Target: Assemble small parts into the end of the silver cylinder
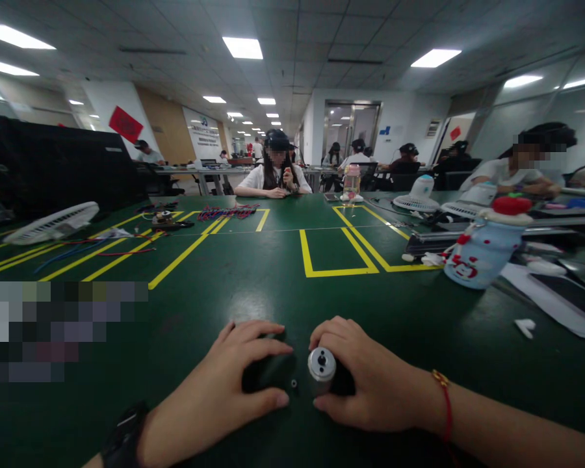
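A silver cylinder that looks like a small electric motor [322, 366] stands upright on the green table, its round end with a central hole and smaller dark holes facing up. My right hand [365, 377] curls around it, fingers on the far side and thumb on the near side. My left hand [244, 367] rests to the left, thumb and fingers spread apart, holding nothing. Between its thumb and the motor lies a tiny metal ring-like part [294, 383], touched by neither hand.
A light blue bottle with a red top [485, 250] stands at the right, near white earbuds [525, 327]. Bundled wires [229, 211] and a white fan [53, 222] lie at the left. Yellow tape [341, 273] marks the green table [253, 286]. A person [275, 172] sits opposite.
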Action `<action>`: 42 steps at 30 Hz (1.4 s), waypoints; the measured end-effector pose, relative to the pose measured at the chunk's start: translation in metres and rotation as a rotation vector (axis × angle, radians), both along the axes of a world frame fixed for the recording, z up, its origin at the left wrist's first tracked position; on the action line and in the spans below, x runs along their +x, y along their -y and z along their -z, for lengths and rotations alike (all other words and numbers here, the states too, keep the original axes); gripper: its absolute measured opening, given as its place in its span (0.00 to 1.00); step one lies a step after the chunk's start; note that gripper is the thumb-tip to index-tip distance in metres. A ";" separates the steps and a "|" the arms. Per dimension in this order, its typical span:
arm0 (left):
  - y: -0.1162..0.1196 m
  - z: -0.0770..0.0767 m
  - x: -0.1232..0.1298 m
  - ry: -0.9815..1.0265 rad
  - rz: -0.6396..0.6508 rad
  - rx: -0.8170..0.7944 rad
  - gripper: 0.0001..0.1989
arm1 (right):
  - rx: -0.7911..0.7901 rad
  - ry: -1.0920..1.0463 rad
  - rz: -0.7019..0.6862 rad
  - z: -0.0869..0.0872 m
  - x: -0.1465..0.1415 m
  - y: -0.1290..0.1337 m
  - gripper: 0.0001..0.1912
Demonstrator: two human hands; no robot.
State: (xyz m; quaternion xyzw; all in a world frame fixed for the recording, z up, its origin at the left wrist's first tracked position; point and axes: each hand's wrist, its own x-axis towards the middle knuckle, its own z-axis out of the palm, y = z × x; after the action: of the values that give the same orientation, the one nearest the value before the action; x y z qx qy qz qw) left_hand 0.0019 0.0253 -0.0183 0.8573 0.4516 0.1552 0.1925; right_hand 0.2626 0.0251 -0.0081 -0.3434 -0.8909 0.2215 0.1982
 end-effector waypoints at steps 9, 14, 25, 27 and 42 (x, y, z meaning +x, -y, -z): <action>0.006 -0.026 0.028 0.327 -0.043 -0.002 0.06 | 0.016 0.017 -0.006 0.000 -0.001 -0.001 0.21; 0.009 -0.040 0.047 0.313 0.023 0.111 0.09 | 0.042 0.028 -0.021 0.002 0.000 -0.002 0.18; 0.009 -0.039 0.052 0.293 0.067 0.089 0.08 | 0.051 0.042 -0.026 0.002 -0.001 -0.002 0.18; 0.011 -0.039 0.053 0.301 0.080 0.073 0.08 | 0.049 0.046 -0.029 0.002 -0.001 -0.002 0.18; -0.044 -0.008 -0.058 0.218 -0.348 0.000 0.16 | -0.029 0.006 -0.002 -0.004 0.000 -0.001 0.21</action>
State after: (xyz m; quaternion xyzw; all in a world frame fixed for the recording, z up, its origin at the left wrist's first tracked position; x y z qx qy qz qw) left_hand -0.0566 0.0694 -0.0098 0.7446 0.5693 0.2777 0.2107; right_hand 0.2621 0.0256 -0.0040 -0.3460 -0.8886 0.2336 0.1901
